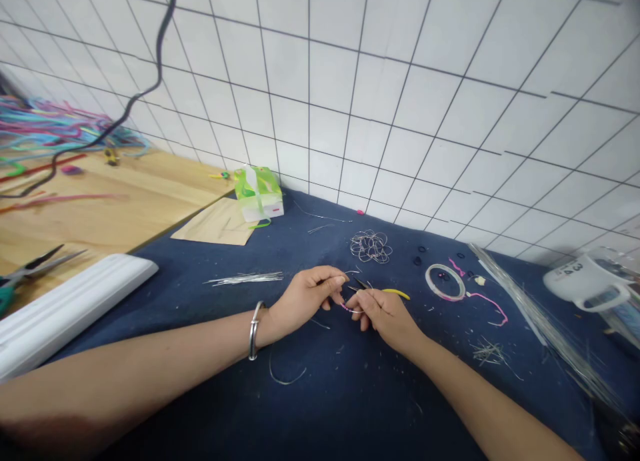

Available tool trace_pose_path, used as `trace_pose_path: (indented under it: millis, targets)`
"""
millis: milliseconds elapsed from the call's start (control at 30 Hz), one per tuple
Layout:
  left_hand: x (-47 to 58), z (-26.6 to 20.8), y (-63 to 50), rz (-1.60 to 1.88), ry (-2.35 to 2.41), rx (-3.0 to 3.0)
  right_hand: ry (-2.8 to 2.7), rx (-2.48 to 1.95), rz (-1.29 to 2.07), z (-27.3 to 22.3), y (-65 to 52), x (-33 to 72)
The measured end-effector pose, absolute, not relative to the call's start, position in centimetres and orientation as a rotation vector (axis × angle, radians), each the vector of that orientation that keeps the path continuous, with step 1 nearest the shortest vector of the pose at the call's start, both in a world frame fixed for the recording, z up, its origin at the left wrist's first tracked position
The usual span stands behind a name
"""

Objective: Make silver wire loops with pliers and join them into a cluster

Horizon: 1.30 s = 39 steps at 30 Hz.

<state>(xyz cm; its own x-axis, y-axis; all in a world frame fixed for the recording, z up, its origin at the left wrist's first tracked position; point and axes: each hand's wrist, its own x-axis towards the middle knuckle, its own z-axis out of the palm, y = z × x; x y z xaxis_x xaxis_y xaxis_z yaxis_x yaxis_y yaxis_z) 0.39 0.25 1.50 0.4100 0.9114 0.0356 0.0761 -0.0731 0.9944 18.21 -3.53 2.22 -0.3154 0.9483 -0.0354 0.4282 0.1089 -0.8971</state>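
My left hand [311, 289], with a silver bangle on its wrist, pinches one side of a thin wire piece with a pink-wrapped stretch [346, 307]. The fingers of my right hand [383, 314] close on the other side of the same wire piece. Both hands are held close together over the dark blue cloth. Just behind my right hand lie pliers with yellow handles [397, 293], partly hidden by the fingers. A heap of bent wire loops [371, 247] rests a little farther back. Left of my left hand is a bundle of straight silver wires [247, 279].
A tape roll [445, 283] with pink cord lies at right, near wire scraps [490, 351], long wires [540, 314] and a white mug [585, 281]. At left are a tissue pack [259, 194], cardboard [215, 222], a white bar [75, 307] and scissors [30, 269]. A tiled wall stands behind.
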Motion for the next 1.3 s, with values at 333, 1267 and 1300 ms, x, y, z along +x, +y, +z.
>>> trace_pose_path:
  millis: [333,1267,1300]
  targets:
    - [0.4,1.6,0.2,0.88,0.934,1.499,-1.812,-1.344,1.181,2.3,-3.6,18.2]
    - [-0.3,2.8,0.3,0.938,0.872,1.5,-1.495,-1.231,1.151,2.7,-3.3,18.6]
    - [-0.3,2.8,0.3,0.934,0.857,1.512,-1.509,-1.237,1.145,2.6,-3.3,18.6]
